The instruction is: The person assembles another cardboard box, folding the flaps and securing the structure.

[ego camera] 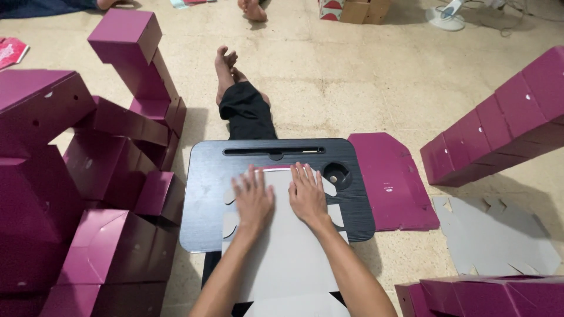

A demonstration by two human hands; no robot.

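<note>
Hands press flat on the grey cardboard sheet (282, 258): left hand (254, 202) and right hand (306, 194), fingers spread, hold it flat on the black tabletop (205, 194) over the lap. Folded purple boxes (111, 246) sit close by.

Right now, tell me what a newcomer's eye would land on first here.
Both hands, left hand and right hand, press flat on a grey card sheet lying over a black lap desk at centre. Stacks of magenta boxes crowd the left side, with a slanting row of boxes at right. A flat magenta sheet lies on the floor beside the desk.
</note>
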